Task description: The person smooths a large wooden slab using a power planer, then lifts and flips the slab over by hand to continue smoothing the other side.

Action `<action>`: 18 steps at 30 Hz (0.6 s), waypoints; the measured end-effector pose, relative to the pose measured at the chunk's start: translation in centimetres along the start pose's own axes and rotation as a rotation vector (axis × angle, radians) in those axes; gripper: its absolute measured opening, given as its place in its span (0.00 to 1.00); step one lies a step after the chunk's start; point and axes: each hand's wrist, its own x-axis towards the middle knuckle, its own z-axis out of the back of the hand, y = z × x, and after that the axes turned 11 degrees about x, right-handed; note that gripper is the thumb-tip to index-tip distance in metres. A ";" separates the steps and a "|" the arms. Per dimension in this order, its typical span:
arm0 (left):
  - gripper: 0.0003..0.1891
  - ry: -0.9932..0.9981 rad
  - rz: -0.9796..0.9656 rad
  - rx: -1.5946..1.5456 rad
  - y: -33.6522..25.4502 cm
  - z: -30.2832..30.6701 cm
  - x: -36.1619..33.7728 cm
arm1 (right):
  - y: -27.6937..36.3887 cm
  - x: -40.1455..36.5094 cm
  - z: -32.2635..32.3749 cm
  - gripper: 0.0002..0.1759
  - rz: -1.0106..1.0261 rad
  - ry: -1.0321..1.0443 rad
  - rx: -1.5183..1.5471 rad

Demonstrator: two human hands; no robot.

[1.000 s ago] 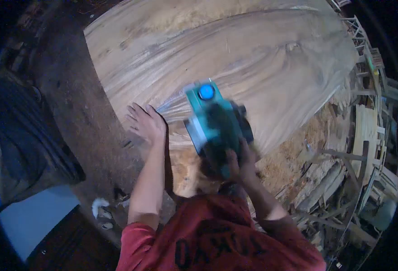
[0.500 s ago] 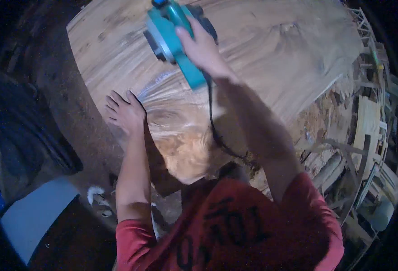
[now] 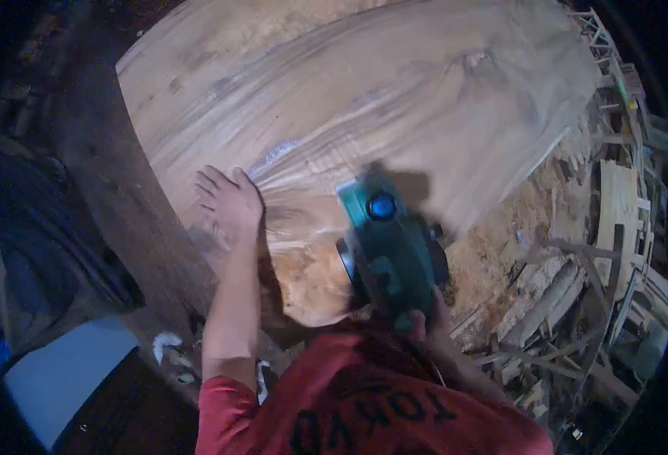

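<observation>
My right hand (image 3: 428,322) is closed round the rear handle of a green electric planer (image 3: 394,258), close to my body. The planer has a blue front knob and sits over the near right part of a broad wooden slab (image 3: 334,98). My left hand (image 3: 231,205) lies flat on the slab's left edge, fingers spread, holding nothing. Streaked grain and a pale whitish patch (image 3: 279,152) show on the wood between the hand and the planer. My right forearm partly hides behind the red shirt.
Wood scraps and offcuts (image 3: 553,296) are heaped on the right, beside pale boards (image 3: 618,205). Dark cloth (image 3: 53,235) hangs or lies at the left, above a light grey panel (image 3: 68,379). Brown ground (image 3: 106,136) runs along the slab's left side.
My right hand has pulled the planer from the slab's far middle back toward my body and to the right. My left hand stays flat on the edge, slightly shifted in view.
</observation>
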 end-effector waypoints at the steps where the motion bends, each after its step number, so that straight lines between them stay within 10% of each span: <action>1: 0.39 0.015 0.006 -0.011 -1.3 0.3 -0.1 | 0.5 2.6 -0.8 0.36 0.039 -0.004 -0.033; 12: 0.37 0.026 0.010 0.046 -7.5 0.8 0.3 | 10.3 39.1 -8.6 0.31 0.506 -0.091 0.029; 18: 0.37 -0.031 -0.001 0.071 -7.7 0.9 0.1 | 16.3 53.4 -9.6 0.37 0.349 0.067 0.079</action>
